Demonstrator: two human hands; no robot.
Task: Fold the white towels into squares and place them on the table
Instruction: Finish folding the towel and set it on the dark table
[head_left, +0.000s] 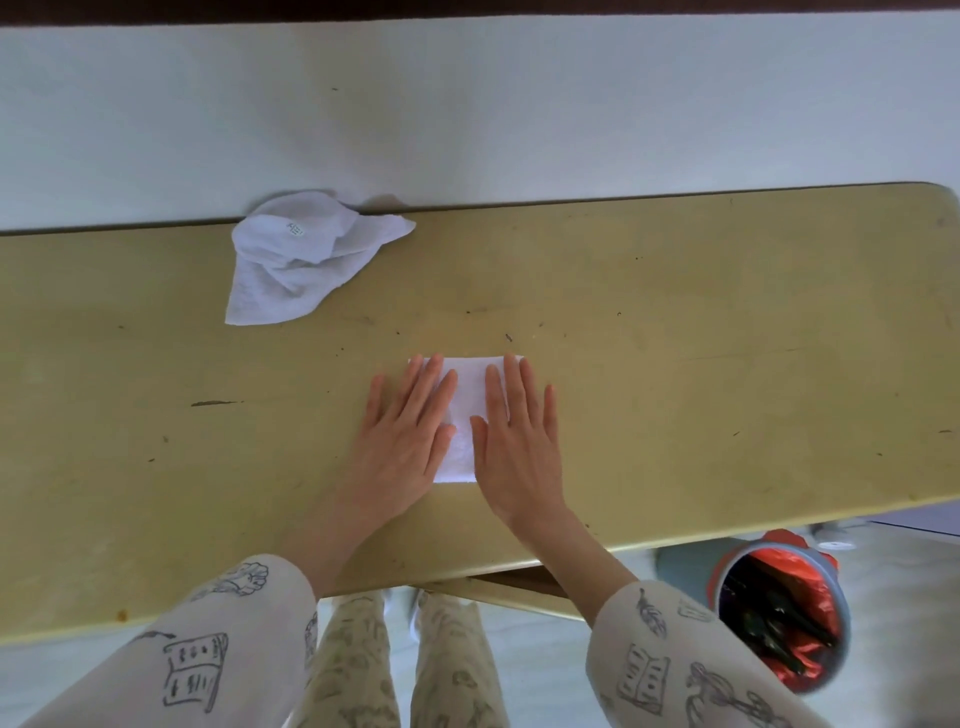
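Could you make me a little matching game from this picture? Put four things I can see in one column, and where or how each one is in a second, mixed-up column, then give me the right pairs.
Things:
1. folded white towel
2. crumpled white towel
3. bin with the red liner
4. left hand

States or places:
A. lies bunched up at the far edge of the table
B. stands on the floor below the table's near right edge
C. lies flat under both hands
D. rests with straight fingers on the left part of the folded towel

Pairs: 1-C, 2-A, 3-B, 4-D
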